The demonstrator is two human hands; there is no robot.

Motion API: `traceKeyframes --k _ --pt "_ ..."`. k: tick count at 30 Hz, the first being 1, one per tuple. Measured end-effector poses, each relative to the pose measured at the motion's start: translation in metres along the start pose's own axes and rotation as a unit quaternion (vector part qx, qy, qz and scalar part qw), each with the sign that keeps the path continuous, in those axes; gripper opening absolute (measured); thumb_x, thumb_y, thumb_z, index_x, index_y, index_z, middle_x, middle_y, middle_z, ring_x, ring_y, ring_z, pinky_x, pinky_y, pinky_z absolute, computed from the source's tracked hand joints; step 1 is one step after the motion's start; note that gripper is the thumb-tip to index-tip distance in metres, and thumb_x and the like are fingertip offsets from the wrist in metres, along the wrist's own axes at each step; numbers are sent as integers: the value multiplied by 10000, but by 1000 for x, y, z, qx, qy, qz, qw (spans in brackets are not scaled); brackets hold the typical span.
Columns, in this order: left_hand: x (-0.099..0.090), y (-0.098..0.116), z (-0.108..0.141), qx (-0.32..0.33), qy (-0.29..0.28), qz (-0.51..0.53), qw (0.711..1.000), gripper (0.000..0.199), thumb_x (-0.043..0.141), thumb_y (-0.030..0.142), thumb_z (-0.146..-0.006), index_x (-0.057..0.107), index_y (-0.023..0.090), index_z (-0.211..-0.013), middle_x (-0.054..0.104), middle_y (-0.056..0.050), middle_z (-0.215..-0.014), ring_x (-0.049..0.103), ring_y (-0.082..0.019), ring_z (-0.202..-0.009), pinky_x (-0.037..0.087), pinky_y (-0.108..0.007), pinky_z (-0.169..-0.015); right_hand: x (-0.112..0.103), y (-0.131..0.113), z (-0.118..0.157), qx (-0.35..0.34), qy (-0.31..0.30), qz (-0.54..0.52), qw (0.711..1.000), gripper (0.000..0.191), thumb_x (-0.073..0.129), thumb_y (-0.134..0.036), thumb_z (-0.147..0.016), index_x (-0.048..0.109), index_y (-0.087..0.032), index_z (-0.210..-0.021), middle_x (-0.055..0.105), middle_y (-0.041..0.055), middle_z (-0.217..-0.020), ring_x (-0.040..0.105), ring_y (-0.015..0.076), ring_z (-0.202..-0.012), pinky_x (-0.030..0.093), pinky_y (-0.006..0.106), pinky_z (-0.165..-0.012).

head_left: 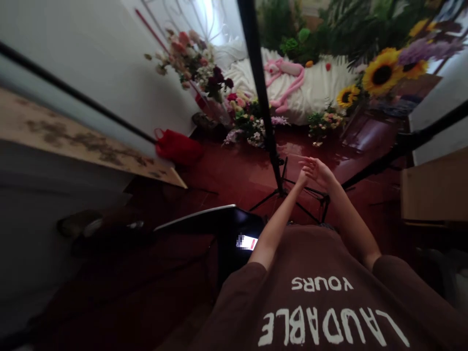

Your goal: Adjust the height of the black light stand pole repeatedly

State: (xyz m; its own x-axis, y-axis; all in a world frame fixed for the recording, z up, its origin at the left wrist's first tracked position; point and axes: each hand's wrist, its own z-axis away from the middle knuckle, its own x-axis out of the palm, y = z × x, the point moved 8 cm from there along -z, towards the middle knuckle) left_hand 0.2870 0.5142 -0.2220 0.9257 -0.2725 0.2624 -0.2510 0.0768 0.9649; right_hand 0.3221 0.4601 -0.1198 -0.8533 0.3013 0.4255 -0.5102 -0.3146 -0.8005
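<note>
Dim, reddish flooring spreads beneath the whole scene. Nearest, at the bottom of the frame, is a brown shirt with pale lettering; both bare forearms reach from it toward the center right. At lower center, a lit screen shows beside the left forearm, over a dark surface.

The left hand and right hand meet, and neither seems to hold an object. The right is loosely open, its fingers extended toward the left of the frame; the left's fingers partly overlap it, so how far they close I cannot tell. Such contact seems best made with slack wrists and light pressure, elbows kept in, since poles stand on both sides and a wide sweep could knock one.

Nearest the hands is the black stand, its pole rising just left of them in the frame and its legs spread below. Another dark pole slants toward the upper right.

Farther off, small flower bunches sit at upper center, sunflowers at upper right, and between them a pink plush toy lies on white cloth.
</note>
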Motion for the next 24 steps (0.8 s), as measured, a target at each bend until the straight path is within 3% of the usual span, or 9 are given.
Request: traceKeyframes --k 5,9,12,14,17,20,24 --pt "124 14 18 -35 -192 34 980 235 495 332 -993 667 175 -963 726 -104 -1038 687 -223 -1028 520 -401 -987 -103 -25 74 -28 124 -31 991 189 479 -263 -937 638 -205 -853 752 39 -865 654 99 -634 514 190 -577" --pt "204 37 48 12 -269 53 962 372 451 486 -1007 635 208 -1173 685 -100 -1230 622 -222 -1226 437 -410 -1118 -176 -36 132 -43 198 -52 978 184 510 -315 -924 619 -213 -816 725 32 -765 622 115 -579 461 194 -502" --pt "249 49 62 31 -298 56 952 436 486 544 -980 608 226 -1251 646 -101 -1311 584 -225 -1277 412 -390 -1136 -223 -48 163 -33 259 -96 960 243 469 -305 -955 600 -198 -780 676 29 -678 555 101 -502 357 176 -421" --pt "268 53 66 39 -296 55 953 457 527 554 -958 606 217 -1258 629 -109 -1329 566 -225 -1289 401 -365 -1135 -245 -61 173 -27 272 -110 956 324 430 -357 -994 595 -187 -772 649 33 -645 510 95 -464 289 174 -382" --pt "283 51 64 36 -281 38 958 464 559 568 -935 612 205 -1218 653 -107 -1247 595 -212 -1207 426 -327 -1080 -266 -84 174 -26 236 -93 967 388 447 -462 -1005 594 -177 -786 626 30 -629 459 85 -435 212 176 -350" --pt "288 45 62 40 -266 5 963 506 528 647 -910 614 201 -1134 671 -73 -1036 636 -170 -959 483 -281 -910 -274 -94 163 -7 147 -86 985 362 528 -428 -985 512 -192 -711 524 -26 -534 388 62 -404 185 163 -344" --pt "291 41 63 53 -256 -31 965 635 416 782 -855 590 200 -1038 602 -20 -815 561 -126 -708 463 -253 -693 -275 -91 146 3 7 -130 991 438 575 -386 -955 327 -223 -632 328 -102 -453 265 46 -362 174 140 -325"
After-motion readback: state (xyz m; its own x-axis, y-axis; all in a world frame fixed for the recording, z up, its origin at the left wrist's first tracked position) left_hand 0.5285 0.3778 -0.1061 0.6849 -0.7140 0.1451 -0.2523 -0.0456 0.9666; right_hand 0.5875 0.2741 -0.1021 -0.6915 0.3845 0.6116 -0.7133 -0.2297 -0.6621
